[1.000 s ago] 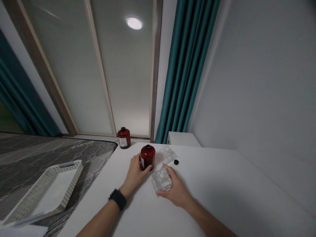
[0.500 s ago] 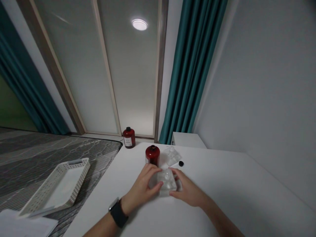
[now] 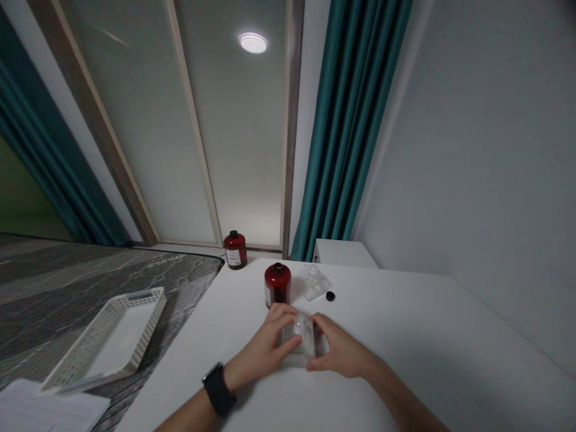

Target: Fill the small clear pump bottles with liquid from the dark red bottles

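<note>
1. Clear container, lower middle of frame, is between both hands. Can't tell if its base rests on the table or is slightly lifted.
2. Left hand: holding, fingers curled over the container's left side, thumb across the near face.
3. Right hand: holding, thumb and fingers in a narrow grip on the right side.
4. Red bottle stands upright just beyond the left fingers, centre of frame. Mouth looks uncapped; contact with the fingers can't be told.
5. Another clear item is right of that bottle; small black cap just beside it.
6. Second red bottle, black top on, is upright by the table's far left corner.
7. Lower left of frame: white basket, papers.
8. Risk: left knuckles could bump the near bottle over, since they're so close; if it's open with liquid inside, it would spill.
9. Risk: smooth clear walls could slip if the two hands press unevenly.
10. Risk: a stray right-hand swing could knock the cap away.
</note>
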Demonstrator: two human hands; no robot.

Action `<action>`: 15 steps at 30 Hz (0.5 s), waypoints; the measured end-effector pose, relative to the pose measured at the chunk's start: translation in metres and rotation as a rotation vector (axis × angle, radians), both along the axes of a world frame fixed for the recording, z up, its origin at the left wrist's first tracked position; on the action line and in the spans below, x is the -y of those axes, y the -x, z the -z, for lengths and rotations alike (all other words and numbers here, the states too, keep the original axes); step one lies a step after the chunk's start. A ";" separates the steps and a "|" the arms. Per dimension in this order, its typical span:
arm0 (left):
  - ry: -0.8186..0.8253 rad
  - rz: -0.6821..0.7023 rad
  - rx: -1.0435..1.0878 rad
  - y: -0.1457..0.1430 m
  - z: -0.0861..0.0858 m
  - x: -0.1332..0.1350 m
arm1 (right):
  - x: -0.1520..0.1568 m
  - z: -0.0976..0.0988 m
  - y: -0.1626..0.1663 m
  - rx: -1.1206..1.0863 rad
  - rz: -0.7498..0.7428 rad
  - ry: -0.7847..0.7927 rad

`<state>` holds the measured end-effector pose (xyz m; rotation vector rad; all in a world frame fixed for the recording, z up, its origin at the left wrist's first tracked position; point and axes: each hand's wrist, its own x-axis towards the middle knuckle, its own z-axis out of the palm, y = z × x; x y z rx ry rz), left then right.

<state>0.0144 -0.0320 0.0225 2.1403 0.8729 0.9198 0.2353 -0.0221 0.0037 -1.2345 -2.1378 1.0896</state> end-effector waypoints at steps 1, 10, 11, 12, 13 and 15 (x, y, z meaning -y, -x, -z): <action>0.000 0.003 0.004 0.000 0.000 0.000 | 0.001 -0.001 0.000 0.005 0.004 0.001; -0.030 -0.023 -0.011 -0.003 0.001 0.004 | 0.003 -0.004 0.002 0.042 0.032 -0.005; -0.030 -0.026 -0.009 -0.003 0.001 0.004 | 0.003 -0.004 0.002 0.041 0.029 -0.006; -0.030 -0.029 -0.007 -0.003 0.001 0.004 | 0.003 -0.004 0.002 0.040 0.028 -0.010; -0.030 -0.029 -0.005 -0.003 0.001 0.004 | 0.003 -0.003 0.002 0.040 0.030 -0.014; -0.031 -0.025 -0.002 -0.003 0.002 0.004 | 0.003 -0.003 0.003 0.039 0.034 -0.023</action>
